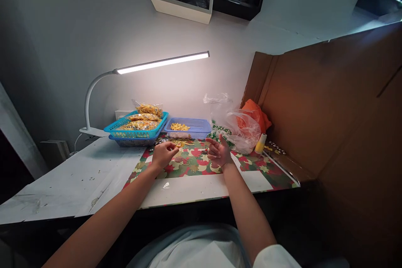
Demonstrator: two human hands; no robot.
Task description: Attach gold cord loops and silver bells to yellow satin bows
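Note:
My left hand [163, 155] is over the patterned mat, thumb and fingertips pinched together. A small gold-coloured piece [179, 144] shows at the fingertips; its exact kind is too small to make out. Just beyond lies a bundle of thin gold strips [186, 141]. To the right, my right hand [219, 153] is raised above the mat, thumb up and apart from the index finger, which points left; the other fingers are partly curled. Nothing can be made out in it. A small dark item shows near its fingertips, perhaps on the mat. Between the hands, a thin cord loop [185, 161] lies on the mat.
Behind my left hand, stacked blue baskets [125, 135] hold bags of gold pieces [143, 124]. A purple basket [201, 126] contains yellow pieces [179, 127]. Plastic bags [248, 130] and a yellow thread spool [260, 144] stand right, before a cardboard wall [314, 104]. A lamp [163, 62] arches overhead.

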